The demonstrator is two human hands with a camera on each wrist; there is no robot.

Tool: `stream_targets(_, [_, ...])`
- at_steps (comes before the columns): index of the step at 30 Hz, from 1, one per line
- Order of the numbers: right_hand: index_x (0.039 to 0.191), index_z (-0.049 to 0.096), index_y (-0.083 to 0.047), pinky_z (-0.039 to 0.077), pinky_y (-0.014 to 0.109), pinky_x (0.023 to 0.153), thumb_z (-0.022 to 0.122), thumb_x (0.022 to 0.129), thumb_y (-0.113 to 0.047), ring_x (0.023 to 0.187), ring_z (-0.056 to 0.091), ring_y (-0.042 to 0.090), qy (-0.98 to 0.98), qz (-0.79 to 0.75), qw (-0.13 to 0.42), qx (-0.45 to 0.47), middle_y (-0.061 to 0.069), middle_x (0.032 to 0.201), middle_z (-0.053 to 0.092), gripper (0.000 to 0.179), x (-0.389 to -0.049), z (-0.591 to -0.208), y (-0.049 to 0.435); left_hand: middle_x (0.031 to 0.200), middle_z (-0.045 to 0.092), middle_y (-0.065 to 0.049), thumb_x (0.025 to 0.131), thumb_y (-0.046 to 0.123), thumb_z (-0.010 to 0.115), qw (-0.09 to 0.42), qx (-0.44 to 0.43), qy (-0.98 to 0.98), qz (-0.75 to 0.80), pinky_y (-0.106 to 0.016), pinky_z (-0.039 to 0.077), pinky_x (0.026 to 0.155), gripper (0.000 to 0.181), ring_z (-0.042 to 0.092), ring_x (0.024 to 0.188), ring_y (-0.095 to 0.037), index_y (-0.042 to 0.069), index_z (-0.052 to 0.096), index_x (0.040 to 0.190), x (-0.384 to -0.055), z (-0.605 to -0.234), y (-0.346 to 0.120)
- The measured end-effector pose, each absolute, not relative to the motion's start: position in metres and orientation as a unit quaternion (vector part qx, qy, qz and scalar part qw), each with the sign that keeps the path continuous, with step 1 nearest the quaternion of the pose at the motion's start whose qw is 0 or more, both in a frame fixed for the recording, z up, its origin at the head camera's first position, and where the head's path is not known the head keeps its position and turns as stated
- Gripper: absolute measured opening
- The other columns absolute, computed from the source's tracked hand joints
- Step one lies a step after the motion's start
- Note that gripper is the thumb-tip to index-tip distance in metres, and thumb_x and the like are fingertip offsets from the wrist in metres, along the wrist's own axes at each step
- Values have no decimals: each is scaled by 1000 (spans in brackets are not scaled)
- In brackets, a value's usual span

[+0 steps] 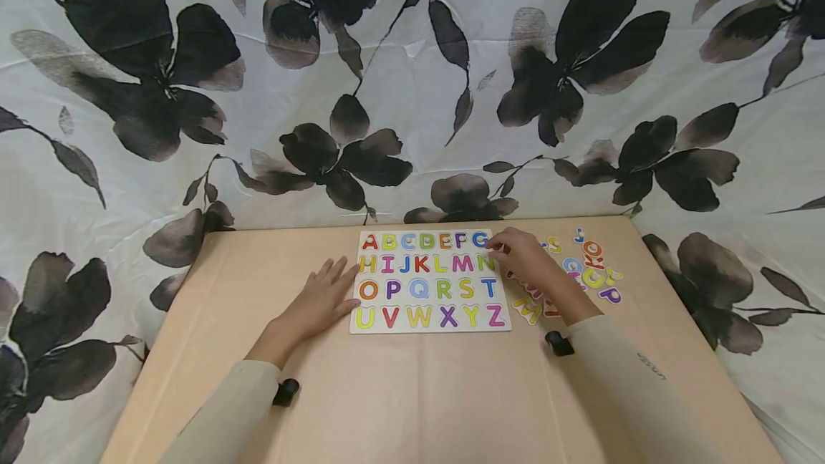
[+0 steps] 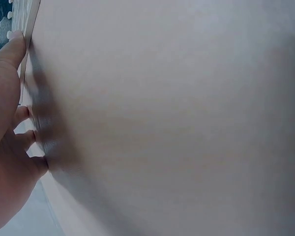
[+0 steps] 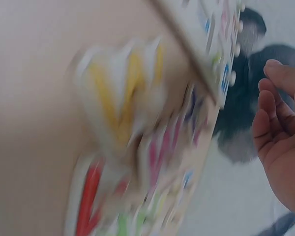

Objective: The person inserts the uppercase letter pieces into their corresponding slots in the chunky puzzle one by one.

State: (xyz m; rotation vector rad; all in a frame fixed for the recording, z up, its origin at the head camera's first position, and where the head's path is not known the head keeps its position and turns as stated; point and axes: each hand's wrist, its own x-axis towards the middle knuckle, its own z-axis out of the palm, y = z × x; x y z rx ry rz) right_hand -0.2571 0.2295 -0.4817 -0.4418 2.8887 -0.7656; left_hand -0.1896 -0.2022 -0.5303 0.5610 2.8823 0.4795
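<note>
in the head view, the left hand (image 1: 324, 298) rests with fingers spread at the left edge of the alphabet puzzle board (image 1: 425, 303), which lies on the peach tabletop (image 1: 399, 407); the right hand (image 1: 527, 258) is beside the blue g (image 1: 479, 239). loose letter pieces (image 1: 594, 261) lie right of the board. in the left wrist view, the thumb touches the board's edge, grasping nothing. in the right wrist view, fingers curl loosely, nothing visible between them.

Letter board (image 1: 406, 303): our 12 o'clock, far on the table (image 1: 412, 392).
Loose letters (image 1: 593, 261): same table, board's 3 o'clock.
Cloth (image 1: 445, 163): behind table, our 12 o'clock.
</note>
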Motion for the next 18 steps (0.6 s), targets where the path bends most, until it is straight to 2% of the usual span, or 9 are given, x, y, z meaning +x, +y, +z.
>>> stream_targets(6, [119,74,-8,55,34,79,69,99,-15,94,60,24,962,-238,72,-117,8,106,66,22,-249,-481,278,171,21,-18,101,50,61,88,181,966,160,-72,18,122,76,15,158,-47,18,32,164,-190,-530,-202])
stream_targets(12, [113,75,-4,52,35,76,71,97,-13,89,61,23,966,-215,56,-132,7,97,67,18,-244,-484,325,172,21,-18,102,51,59,90,178,967,161,-72,17,122,76,15,158,-46,18,32,164,-193,-530,-202])
stream_targets(18, [108,75,-2,54,34,71,73,95,-9,87,63,24,969,-196,58,-136,9,95,69,15,-239,-486,357,171,22,-19,101,49,61,83,179,967,160,-73,19,121,75,17,157,-48,16,34,163,-194,-529,-201])
